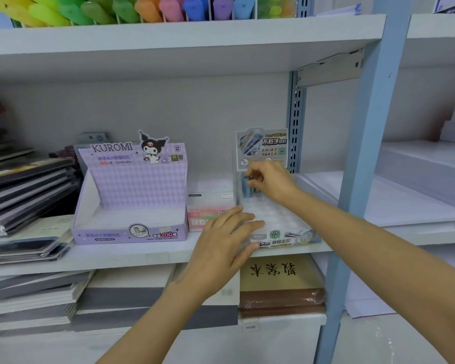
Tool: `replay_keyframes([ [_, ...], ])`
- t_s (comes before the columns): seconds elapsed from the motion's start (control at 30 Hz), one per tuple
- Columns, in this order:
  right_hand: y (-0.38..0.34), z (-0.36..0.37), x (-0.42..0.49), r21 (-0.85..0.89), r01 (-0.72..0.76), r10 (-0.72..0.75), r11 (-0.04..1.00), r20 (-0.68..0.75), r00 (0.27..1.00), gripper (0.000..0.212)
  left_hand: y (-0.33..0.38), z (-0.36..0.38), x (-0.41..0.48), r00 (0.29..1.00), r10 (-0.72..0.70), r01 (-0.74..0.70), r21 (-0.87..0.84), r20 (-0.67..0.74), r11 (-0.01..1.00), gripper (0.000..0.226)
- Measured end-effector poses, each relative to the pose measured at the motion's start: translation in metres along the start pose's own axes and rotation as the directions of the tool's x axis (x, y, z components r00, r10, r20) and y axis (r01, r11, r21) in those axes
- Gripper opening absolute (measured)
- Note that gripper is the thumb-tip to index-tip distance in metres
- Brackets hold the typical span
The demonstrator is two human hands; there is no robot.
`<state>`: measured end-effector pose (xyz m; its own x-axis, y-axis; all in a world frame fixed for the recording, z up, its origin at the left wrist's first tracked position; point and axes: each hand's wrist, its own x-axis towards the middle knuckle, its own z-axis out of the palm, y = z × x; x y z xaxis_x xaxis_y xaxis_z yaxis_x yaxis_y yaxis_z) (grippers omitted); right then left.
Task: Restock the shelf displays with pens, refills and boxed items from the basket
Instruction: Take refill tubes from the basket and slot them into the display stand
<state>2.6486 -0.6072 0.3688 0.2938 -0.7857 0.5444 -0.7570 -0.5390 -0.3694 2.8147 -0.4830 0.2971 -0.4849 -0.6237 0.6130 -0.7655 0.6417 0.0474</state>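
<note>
A clear plastic display tray (286, 222) for lead refills stands on the middle shelf (142, 254), with a printed header card (263, 148) at its back. My left hand (226, 240) lies with straight fingers against the tray's front left corner. My right hand (269, 181) reaches into the back of the tray, and its fingers pinch a blue refill tube (246, 186) standing upright there. Most of the tray's slots look bare. The basket is out of view.
A purple Kuromi display box (132, 195) stands open to the left, with a small pink-and-white box (210, 208) between it and the tray. Notebooks (24, 185) are stacked at far left. A blue shelf post (363, 179) rises to the right. Coloured markers (142, 9) fill the shelf above.
</note>
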Motion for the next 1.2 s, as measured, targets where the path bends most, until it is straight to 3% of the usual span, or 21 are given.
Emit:
replay_keyframes([
  [0.13,-0.005,-0.010,-0.008,0.015,-0.020,0.019,1.000,0.032,0.999,0.023,0.001,0.000,-0.002,1.000,-0.017,0.017,-0.059,0.008,0.998,0.040],
  [0.2,-0.016,-0.021,-0.022,0.078,0.018,-0.014,0.997,-0.061,0.998,0.022,0.003,-0.003,-0.006,1.000,-0.008,0.008,-0.092,-0.008,0.996,0.043],
  [0.27,-0.035,-0.029,-0.048,0.206,0.127,-0.088,0.970,-0.192,0.977,0.013,0.006,-0.004,-0.018,0.994,0.021,-0.031,-0.087,-0.106,0.996,0.042],
  [0.33,-0.053,-0.028,-0.085,0.335,0.232,-0.157,0.913,-0.235,0.959,0.013,0.007,0.003,-0.042,0.969,0.016,-0.032,-0.063,-0.245,0.998,0.034],
  [0.4,-0.064,-0.011,-0.126,0.450,0.266,-0.216,0.852,-0.159,0.963,0.019,0.008,0.020,-0.076,0.960,-0.057,0.033,-0.090,-0.275,0.995,0.024],
  [0.43,-0.065,0.003,-0.145,0.489,0.247,-0.237,0.837,-0.083,0.968,0.022,0.009,0.032,-0.095,0.970,-0.101,0.074,-0.128,-0.222,0.989,0.019],
  [0.5,-0.063,0.041,-0.180,0.484,0.167,-0.251,0.859,0.114,0.961,0.025,0.007,0.058,-0.132,0.980,-0.197,0.199,-0.226,0.031,0.954,0.013],
  [0.53,-0.059,0.063,-0.195,0.457,0.111,-0.239,0.883,0.234,0.942,0.027,0.004,0.071,-0.151,0.946,-0.250,0.300,-0.268,0.204,0.916,0.012],
  [0.6,-0.045,0.111,-0.226,0.396,-0.019,-0.180,0.918,0.459,0.870,0.027,-0.002,0.098,-0.188,0.786,-0.340,0.530,-0.282,0.516,0.799,0.010],
  [0.7,-0.014,0.177,-0.273,0.237,-0.118,-0.084,0.964,0.696,0.713,0.028,0.000,0.140,-0.249,0.555,-0.404,0.707,-0.155,0.727,0.690,0.011],
  [0.8,0.016,0.231,-0.330,0.106,-0.193,0.025,0.975,0.817,0.576,0.028,0.018,0.179,-0.309,0.396,-0.508,0.795,-0.009,0.765,0.606,0.013],
  [0.93,0.037,0.269,-0.406,-0.001,-0.236,0.089,0.972,0.928,0.362,0.018,0.041,0.211,-0.362,0.201,-0.663,0.917,0.099,0.721,0.386,0.017],
  [1.03,0.046,0.280,-0.441,-0.032,-0.120,0.059,0.992,0.971,0.233,0.026,0.054,0.225,-0.377,0.146,-0.728,0.937,0.141,0.669,0.318,0.027],
  [1.1,0.048,0.283,-0.458,-0.039,-0.084,0.054,0.996,0.980,0.192,0.032,0.062,0.233,-0.380,0.151,-0.753,0.936,0.153,0.641,0.317,0.046],
  [1.2,0.050,0.285,-0.471,-0.031,-0.120,0.051,0.992,0.985,0.162,0.037,0.071,0.238,-0.380,0.138,-0.780,0.944,0.157,0.610,0.290,0.054],
])
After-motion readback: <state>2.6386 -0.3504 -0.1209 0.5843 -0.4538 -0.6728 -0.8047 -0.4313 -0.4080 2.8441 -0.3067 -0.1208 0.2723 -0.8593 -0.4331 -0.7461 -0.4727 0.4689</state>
